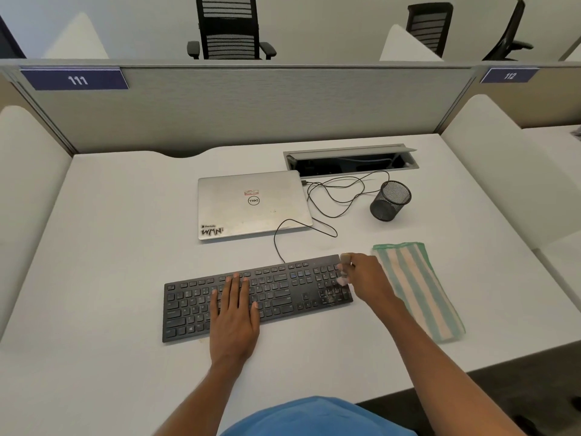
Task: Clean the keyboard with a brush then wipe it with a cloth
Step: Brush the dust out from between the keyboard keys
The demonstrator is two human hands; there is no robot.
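The keyboard (279, 292) lies in the lower centre of the frame on the counter (125, 247). The left hand (234, 313) rests flat on its middle keys, fingers (235, 286) straight and spread and holding nothing, probably to pin the board so it cannot slide. At the keyboard's right end, the right hand (367, 278) curls its fingers round a small brush (344, 272), bristles down on the number pad, where pale dust shows. The striped cloth (418, 287) lies just right of the keyboard, handy for the wiping step, which has not yet begun.

desk (125, 247): keyboard (283, 292), laptop (251, 206), cloth (418, 287), cup (390, 199)
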